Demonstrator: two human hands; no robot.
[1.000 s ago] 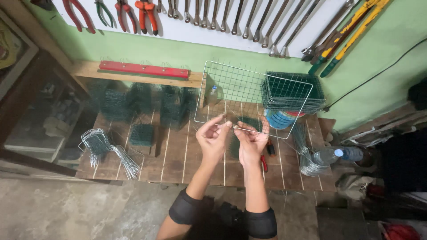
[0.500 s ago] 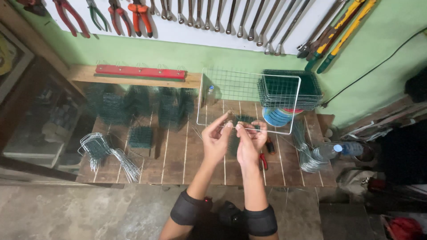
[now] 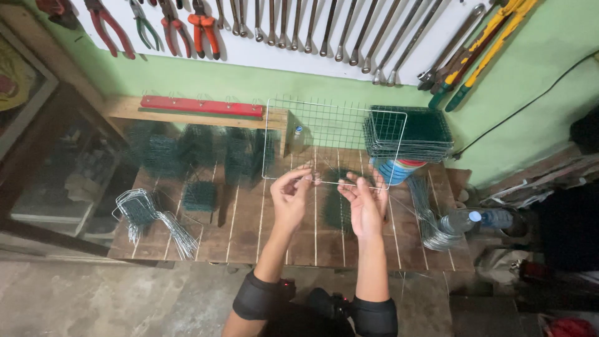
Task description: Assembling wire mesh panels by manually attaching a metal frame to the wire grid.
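Fingers of the left hand (image 3: 290, 198) pinch the lower edge of a square wire mesh panel (image 3: 334, 142), which stands tilted above the wooden workbench (image 3: 249, 231). The right hand (image 3: 365, 205), just beside the left, is open-palmed with fingertips touching that same edge. Behind the panel's right side sits a stack of green mesh panels (image 3: 412, 132); wire bundles (image 3: 150, 218) lie well to its left.

left hand (image 3: 291, 198): raised, fingertips pinched (palm inward) | right hand (image 3: 366, 205): beside it, fingers half-curled, forearms parallel
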